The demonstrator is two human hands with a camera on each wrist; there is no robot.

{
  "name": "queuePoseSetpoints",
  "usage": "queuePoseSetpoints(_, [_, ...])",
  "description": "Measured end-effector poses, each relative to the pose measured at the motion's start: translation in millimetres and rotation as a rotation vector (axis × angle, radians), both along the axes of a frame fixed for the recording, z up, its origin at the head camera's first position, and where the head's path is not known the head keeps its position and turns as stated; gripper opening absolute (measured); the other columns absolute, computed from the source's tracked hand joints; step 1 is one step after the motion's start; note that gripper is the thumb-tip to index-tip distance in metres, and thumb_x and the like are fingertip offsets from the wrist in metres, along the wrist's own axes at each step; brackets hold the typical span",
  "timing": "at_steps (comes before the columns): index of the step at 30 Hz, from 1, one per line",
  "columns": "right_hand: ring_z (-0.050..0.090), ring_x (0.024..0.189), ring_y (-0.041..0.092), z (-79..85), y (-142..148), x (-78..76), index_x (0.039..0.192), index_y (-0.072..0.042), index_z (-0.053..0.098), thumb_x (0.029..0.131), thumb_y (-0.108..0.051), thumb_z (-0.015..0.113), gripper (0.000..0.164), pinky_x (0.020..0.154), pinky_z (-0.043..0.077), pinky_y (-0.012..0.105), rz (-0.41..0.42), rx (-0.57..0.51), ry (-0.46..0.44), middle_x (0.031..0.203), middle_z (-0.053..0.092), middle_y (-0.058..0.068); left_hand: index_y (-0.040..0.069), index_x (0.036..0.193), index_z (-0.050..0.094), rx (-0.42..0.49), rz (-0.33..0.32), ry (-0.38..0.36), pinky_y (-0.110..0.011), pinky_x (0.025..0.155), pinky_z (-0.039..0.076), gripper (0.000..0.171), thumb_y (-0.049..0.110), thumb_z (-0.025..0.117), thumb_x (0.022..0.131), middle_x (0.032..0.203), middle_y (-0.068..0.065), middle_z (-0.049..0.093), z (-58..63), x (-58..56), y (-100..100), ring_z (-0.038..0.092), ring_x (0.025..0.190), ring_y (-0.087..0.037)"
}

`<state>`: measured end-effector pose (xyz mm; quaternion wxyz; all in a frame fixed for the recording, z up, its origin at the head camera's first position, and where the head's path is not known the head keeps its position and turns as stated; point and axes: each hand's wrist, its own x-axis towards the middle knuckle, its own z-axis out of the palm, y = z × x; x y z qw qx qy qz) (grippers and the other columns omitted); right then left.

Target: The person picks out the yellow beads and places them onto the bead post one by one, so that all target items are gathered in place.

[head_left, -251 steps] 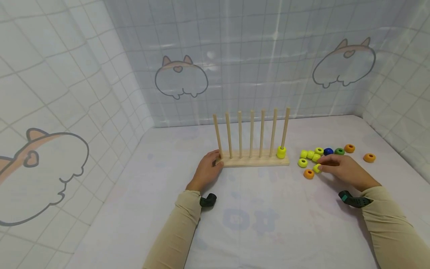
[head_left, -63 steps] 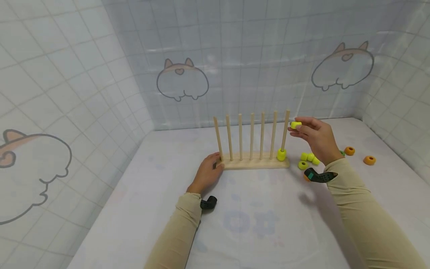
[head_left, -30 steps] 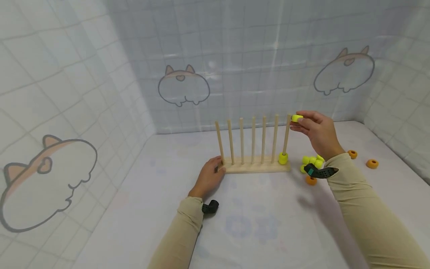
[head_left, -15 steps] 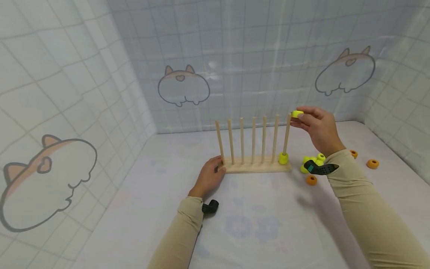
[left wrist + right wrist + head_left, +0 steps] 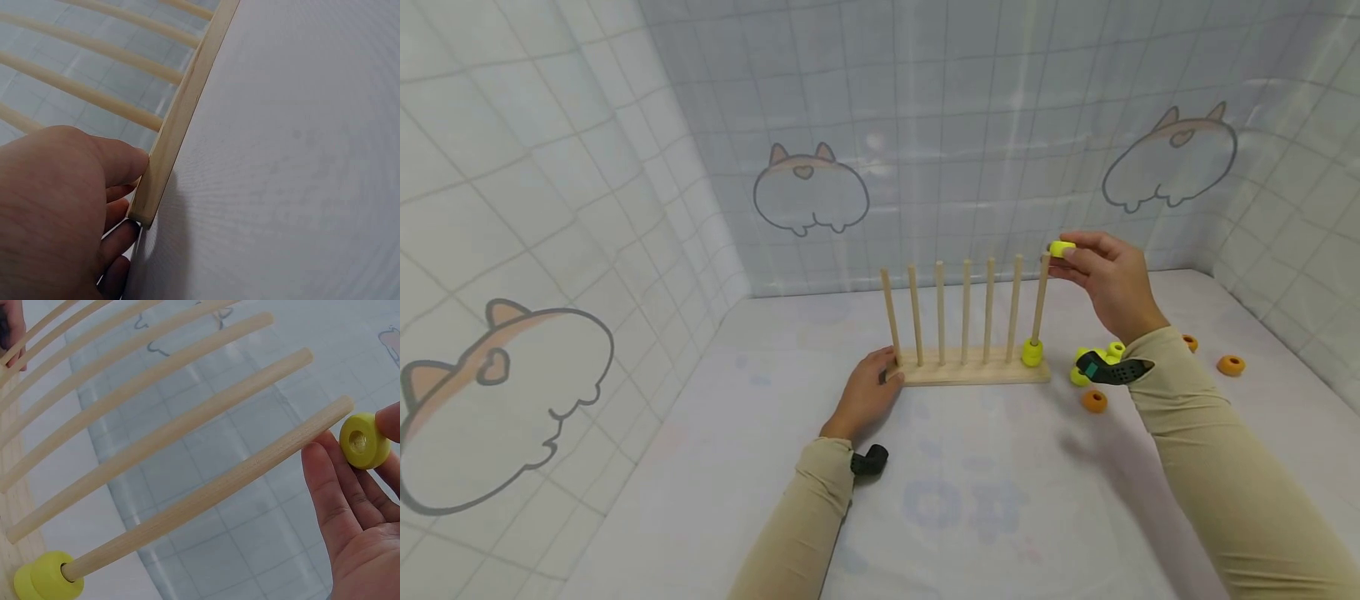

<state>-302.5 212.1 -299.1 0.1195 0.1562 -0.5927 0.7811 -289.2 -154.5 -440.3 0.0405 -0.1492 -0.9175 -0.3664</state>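
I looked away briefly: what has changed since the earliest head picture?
The right hand has lifted a yellow bead off the table and carried it up and leftward to the tip of the rightmost peg, not yet threaded on. The left hand still grips the left end of the wooden base, and the two yellow beads low on that peg stay put.

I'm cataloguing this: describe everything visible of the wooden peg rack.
The peg rack looks like pale wood: a flat base with seven round pegs in a row. It stands on a white surface, its left end gripped by the left hand. Yellow beads circle the rightmost peg's foot; whether the right hand touches that peg is unclear.
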Motion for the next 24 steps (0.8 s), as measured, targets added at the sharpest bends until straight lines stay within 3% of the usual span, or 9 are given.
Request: queuePoseSetpoints(24, [0.070, 0.101, 0.025, -2.7, -9.1, 11.4, 0.122, 0.008, 0.062, 0.097, -0.006, 0.066, 0.029, 0.089, 0.057, 0.030, -0.007, -0.006, 0.034, 0.117, 0.063, 0.022, -0.004, 0.139, 0.055, 0.000, -0.026, 0.023, -0.044, 0.118, 0.029, 0.047, 0.020, 0.060, 0.099, 0.151, -0.012, 0.047, -1.6, 6.2, -7.2, 0.038, 0.142, -0.030])
